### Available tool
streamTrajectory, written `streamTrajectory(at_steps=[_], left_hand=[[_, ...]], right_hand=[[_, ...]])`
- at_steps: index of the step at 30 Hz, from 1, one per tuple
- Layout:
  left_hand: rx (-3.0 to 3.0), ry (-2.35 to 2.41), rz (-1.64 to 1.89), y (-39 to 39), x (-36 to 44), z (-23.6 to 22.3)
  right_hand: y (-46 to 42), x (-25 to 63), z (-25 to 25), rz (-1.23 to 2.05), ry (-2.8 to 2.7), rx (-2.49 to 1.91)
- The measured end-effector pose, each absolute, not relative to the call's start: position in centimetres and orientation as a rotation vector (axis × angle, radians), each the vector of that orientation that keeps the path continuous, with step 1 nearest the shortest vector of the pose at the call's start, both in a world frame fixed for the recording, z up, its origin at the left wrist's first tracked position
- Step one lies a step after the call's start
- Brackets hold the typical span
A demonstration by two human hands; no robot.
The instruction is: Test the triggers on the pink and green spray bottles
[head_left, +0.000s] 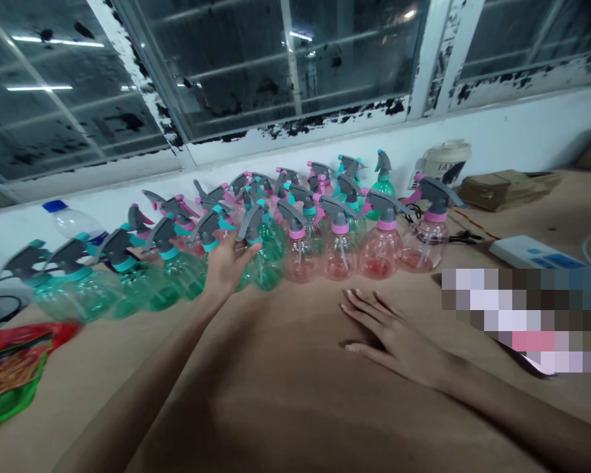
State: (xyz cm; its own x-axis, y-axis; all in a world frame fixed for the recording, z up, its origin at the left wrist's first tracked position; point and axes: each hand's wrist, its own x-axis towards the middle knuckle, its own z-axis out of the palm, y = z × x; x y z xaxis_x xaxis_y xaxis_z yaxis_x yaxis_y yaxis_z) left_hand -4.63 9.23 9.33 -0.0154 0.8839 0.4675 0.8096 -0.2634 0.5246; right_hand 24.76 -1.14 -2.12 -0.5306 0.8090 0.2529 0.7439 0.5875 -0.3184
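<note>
Rows of spray bottles with grey trigger heads stand on the table, green ones with turquoise collars and pink ones with pink collars. My left hand (pixel 229 263) reaches into the front row, its fingers and thumb closed about the neck of a green spray bottle (pixel 268 269). Part of that neck is hidden behind the fingers. To its right stands a pink spray bottle (pixel 300 259). My right hand (pixel 387 332) lies on the tabletop with fingers stretched out, holding nothing, in front of another pink spray bottle (pixel 379 253).
On the left lie a red and green packet (pixel 14 374) and a clear bottle with a blue cap (pixel 73 220). At right are a white bucket (pixel 446 161), a cardboard box (pixel 507 188), a white power strip (pixel 532 253) and loose wires. Windows rise behind the table (pixel 276 394).
</note>
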Motion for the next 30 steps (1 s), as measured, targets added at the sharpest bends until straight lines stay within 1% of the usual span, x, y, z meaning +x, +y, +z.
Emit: streamTrajectory(at_steps=[8,13,22,26,30], left_hand=[[2.092,1.903,1.173,9.4,-5.3,8.2],[2.092,1.880,1.192,9.0,-5.2,8.5],[2.170,1.812,1.303,3.5,-6.2,8.9],[2.263,1.786,1.145,1.0,-4.8,9.0],[2.459,1.601,0.954,0.9,-1.3,8.9]], right_hand=[[-1.2,24.7,-2.1,0.260,-2.471,-1.287],[-1.1,24.8,-2.4,0.233,-2.466,-1.270],[-1.2,24.7,-2.4,0.220,-2.461,-1.266],[-1.2,24.8,-2.6,0.222,-2.450,-1.271],[-1.2,24.7,-2.5,0.221,-2.466,-1.272]])
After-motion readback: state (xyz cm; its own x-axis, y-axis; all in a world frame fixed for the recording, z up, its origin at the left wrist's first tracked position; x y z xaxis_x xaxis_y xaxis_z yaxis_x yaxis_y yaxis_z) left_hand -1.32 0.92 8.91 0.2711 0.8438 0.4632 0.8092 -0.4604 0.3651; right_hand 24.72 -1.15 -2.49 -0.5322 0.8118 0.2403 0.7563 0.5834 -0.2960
